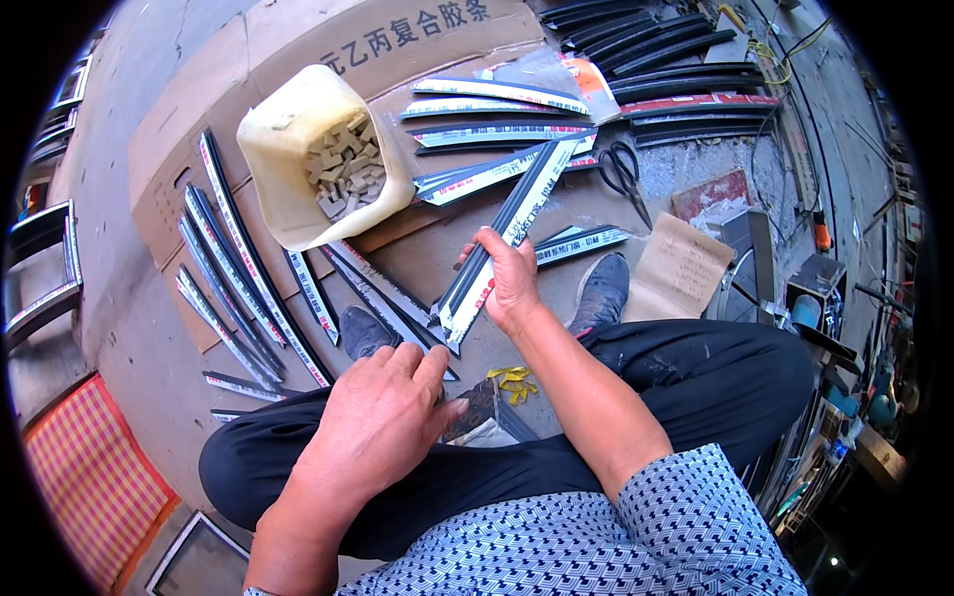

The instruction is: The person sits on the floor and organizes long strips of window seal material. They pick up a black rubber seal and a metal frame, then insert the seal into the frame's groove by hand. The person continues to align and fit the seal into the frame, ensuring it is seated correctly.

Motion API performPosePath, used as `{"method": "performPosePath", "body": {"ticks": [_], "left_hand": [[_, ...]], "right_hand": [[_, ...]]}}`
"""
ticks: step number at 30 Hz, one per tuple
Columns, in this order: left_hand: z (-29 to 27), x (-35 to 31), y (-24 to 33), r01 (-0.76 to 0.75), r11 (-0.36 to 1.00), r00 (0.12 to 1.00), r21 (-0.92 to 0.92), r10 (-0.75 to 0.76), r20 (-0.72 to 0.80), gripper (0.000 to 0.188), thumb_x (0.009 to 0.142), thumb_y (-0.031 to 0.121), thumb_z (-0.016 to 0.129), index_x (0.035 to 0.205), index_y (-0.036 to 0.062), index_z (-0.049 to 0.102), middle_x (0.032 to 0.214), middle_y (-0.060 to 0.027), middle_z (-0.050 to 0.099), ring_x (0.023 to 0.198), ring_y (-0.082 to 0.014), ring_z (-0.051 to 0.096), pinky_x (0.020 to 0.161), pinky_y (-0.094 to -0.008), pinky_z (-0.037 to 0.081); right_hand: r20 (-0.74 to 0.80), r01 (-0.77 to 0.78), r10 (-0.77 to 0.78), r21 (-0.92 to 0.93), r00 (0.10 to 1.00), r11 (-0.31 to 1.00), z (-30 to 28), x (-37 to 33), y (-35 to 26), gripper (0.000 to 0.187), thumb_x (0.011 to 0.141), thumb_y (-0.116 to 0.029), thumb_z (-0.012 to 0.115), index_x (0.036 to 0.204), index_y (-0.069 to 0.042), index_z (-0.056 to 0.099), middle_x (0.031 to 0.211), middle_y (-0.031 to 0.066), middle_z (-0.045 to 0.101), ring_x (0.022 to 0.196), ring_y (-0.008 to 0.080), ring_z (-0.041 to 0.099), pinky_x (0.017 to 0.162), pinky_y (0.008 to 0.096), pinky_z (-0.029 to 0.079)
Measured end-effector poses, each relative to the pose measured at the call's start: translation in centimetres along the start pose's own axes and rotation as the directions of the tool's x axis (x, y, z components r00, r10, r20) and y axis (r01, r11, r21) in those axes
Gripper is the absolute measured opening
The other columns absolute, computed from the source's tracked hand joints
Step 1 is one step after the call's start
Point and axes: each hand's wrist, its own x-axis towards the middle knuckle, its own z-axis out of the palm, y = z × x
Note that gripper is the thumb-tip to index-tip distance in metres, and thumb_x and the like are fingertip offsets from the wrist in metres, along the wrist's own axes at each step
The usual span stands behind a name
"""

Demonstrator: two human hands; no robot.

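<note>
My right hand (507, 270) is closed round a black rubber sealing strip (522, 214) with a white printed film along it. The strip slants from above my lap up to the right, its upper end over other strips. My left hand (383, 412) hovers over my lap, back upward, near the strip's lower end but apart from it. Its thumb stands away from the bent fingers; the fingertips are hidden, and nothing shows in it. Between my shoes more strips (383, 298) lie on the floor. A cream plastic tub (268, 189) holds small pale grey blocks (348, 169).
Strips (234, 258) lie fanned out on flattened cardboard (179, 129) at the left. More film-covered strips (497, 104) and black bundles (656, 45) lie at the far side. Black scissors (624, 177), a brown paper sheet (681, 263) and tools stand right. Yellow scraps (514, 383) lie near my lap.
</note>
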Motion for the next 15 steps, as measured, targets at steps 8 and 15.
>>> {"method": "performPosePath", "body": {"ticks": [8, 15], "left_hand": [[0.5, 0.6, -0.6, 0.141, 0.99, 0.932, 0.003, -0.131, -0.338, 0.07, 0.087, 0.031, 0.083, 0.138, -0.0081, 0.055, 0.123, -0.023, 0.063, 0.11, -0.0361, 0.063, 0.095, -0.0432, 0.053], [0.3, 0.6, -0.6, 0.215, 0.953, 0.887, -0.211, -0.281, -0.366, 0.091, 0.081, 0.028, 0.089, 0.149, -0.0088, 0.04, 0.124, -0.0275, 0.064, 0.111, -0.0427, 0.068, 0.094, -0.046, 0.055]], "right_hand": [[0.304, -0.061, 0.04, 0.061, 0.952, 0.996, 4.8, -4.6, -1.1, 0.012, 0.101, -0.014, 0.069, 0.107, -0.005, 0.064, 0.09, 0.0065, 0.07, 0.083, 0.017, 0.071, 0.079, 0.0359, 0.062], [0.549, -0.035, 0.045, -0.029, 0.835, 0.999, 8.5, -8.2, -2.1, 0.017, 0.105, -0.019, 0.067, 0.114, -0.005, 0.064, 0.101, 0.0053, 0.069, 0.094, 0.013, 0.067, 0.087, 0.0289, 0.057]]}}
